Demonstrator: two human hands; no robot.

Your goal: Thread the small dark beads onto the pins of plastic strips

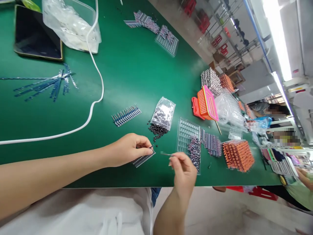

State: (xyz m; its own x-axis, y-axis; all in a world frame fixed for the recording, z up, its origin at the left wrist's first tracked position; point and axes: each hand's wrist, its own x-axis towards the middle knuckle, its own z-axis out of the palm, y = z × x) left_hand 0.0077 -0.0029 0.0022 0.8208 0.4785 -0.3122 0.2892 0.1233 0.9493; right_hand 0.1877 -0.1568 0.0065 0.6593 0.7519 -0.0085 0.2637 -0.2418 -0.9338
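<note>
My left hand [135, 149] is closed, thumb against fingers, at the end of a dark strip with rows of small marks [143, 160] lying by the table's near edge. Between thumb and fingertips, my right hand [185, 169] pinches a thin, slender piece [166, 154] pointing left towards that strip. Just beyond my hands, a pile of small dark beads [158, 130] spills from a clear plastic bag [164, 112]. A row of blue and silver pieces with thin pins [127, 115] lies left of the bag. Beside my right hand is a clear compartment tray [185, 132], partly covered by small dark parts [194, 150].
Right of the tray stand stacked orange pieces [238, 155] and an orange and pink basket [206, 102]. A white cable [94, 102] curves across the green table [122, 75]. A dark tablet [37, 34] lies far left. Another person's arm [304, 178] shows at the right edge.
</note>
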